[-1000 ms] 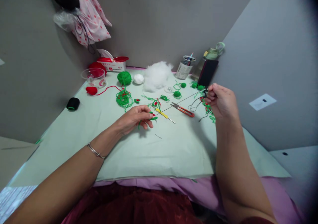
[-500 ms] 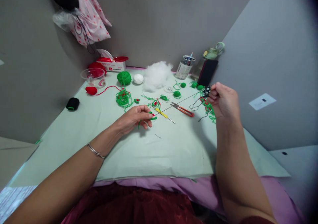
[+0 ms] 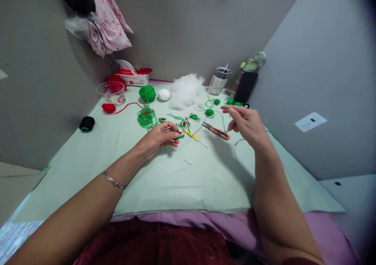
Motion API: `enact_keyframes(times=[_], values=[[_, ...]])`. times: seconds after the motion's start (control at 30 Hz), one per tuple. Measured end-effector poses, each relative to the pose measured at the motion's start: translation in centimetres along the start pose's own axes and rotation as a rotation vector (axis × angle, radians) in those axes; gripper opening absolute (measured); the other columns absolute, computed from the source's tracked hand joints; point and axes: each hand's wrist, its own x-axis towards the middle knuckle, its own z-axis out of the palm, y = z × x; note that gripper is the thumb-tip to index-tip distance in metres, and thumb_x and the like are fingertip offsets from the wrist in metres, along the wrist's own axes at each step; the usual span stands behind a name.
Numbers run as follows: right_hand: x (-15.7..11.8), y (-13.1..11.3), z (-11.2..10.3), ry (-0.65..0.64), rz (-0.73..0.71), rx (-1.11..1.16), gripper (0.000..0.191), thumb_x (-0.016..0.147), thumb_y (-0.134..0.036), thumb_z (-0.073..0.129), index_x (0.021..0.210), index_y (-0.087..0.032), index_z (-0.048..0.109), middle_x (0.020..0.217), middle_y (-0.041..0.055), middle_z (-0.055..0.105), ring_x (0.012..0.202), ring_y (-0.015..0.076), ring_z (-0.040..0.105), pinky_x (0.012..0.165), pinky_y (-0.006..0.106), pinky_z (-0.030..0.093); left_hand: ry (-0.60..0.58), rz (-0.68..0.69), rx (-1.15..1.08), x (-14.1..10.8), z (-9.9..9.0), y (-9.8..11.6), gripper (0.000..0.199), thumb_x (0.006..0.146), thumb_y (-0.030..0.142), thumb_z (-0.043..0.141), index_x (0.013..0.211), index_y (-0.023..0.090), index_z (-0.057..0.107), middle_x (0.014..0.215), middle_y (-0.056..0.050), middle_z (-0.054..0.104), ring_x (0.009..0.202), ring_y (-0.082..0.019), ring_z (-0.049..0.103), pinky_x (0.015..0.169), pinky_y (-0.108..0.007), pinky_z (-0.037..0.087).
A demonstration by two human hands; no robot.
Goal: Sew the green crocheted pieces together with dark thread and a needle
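Observation:
My left hand (image 3: 161, 137) pinches a small green and red crocheted piece (image 3: 179, 135) between thumb and fingers, above the table's middle. Slack dark thread (image 3: 197, 131) trails from near this piece toward the right. My right hand (image 3: 246, 124) is closed at the fingertips on the dark thread; whether a needle is also in them is too small to tell. Beneath and beside that hand lie orange-handled thread snips (image 3: 216, 131), blades pointing left. A yellow-handled crochet hook (image 3: 192, 135) rests between the two hands.
Behind my hands lie tangled green yarn (image 3: 147, 117), a green yarn ball (image 3: 147, 93), white stuffing (image 3: 186, 91) and small green crocheted balls (image 3: 209, 113). A clear tub (image 3: 111, 94) and black thread spool (image 3: 87, 124) are left. A pen cup (image 3: 219, 80) and phone (image 3: 246, 88) stand back right.
My right hand has come left and slightly down, toward the snips. The dark thread, drawn straight before, now hangs loose. My left hand keeps its hold almost unmoved.

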Motion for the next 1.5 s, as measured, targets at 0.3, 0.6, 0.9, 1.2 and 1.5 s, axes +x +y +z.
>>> enact_keyframes(times=[0.3,0.6,0.9,1.2,1.5], values=[[-2.5,-2.0,4.5,-0.464,-0.104,0.028,0.031,0.098,-0.034,0.047,0.111,-0.016,0.068,0.073,0.0007,0.058,0.058,0.0099,0.046,0.055,0.024,0.038,0.045,0.088,0.017,0.1,0.1,-0.3,0.024,0.072,0.023,0.081,0.084,0.016,0.061,0.081,0.002,0.059,0.069,-0.01,0.062,0.074,-0.029,0.053],[-4.8,-3.2,7.6,-0.389,-0.232,-0.174,0.013,0.098,-0.028,0.05,0.088,-0.021,0.055,0.063,-0.003,0.059,0.053,0.0101,0.049,0.059,0.024,0.036,0.099,0.096,0.056,0.1,0.5,-0.2,0.025,0.073,0.026,0.081,0.082,0.016,0.06,0.078,0.002,0.06,0.069,-0.011,0.063,0.073,-0.027,0.052],[-4.9,-2.7,8.4,-0.345,-0.294,-0.338,0.012,0.096,-0.026,0.051,0.085,-0.022,0.055,0.058,-0.0032,0.054,0.05,0.0113,0.042,0.056,0.024,0.026,0.097,0.077,0.068,0.2,0.4,-0.5,0.026,0.072,0.027,0.082,0.083,0.015,0.06,0.076,0.002,0.062,0.067,-0.012,0.065,0.071,-0.028,0.053],[-5.4,-2.6,9.4,-0.336,-0.346,-0.569,0.015,0.096,-0.024,0.043,0.087,-0.022,0.053,0.059,0.0002,0.057,0.05,0.0144,0.046,0.056,0.027,0.019,0.154,0.166,0.181,0.1,1.0,-1.3,0.025,0.073,0.026,0.079,0.082,0.015,0.059,0.072,0.002,0.064,0.065,-0.012,0.067,0.07,-0.027,0.052],[-4.9,-2.3,10.0,-0.32,-0.201,-0.343,0.015,0.098,-0.03,0.047,0.089,-0.021,0.055,0.064,0.0004,0.061,0.054,0.0137,0.048,0.058,0.025,0.028,0.189,0.338,0.233,-0.3,1.7,-1.7,0.02,0.076,0.025,0.076,0.083,0.017,0.06,0.077,0.002,0.063,0.071,-0.012,0.065,0.072,-0.027,0.052]])
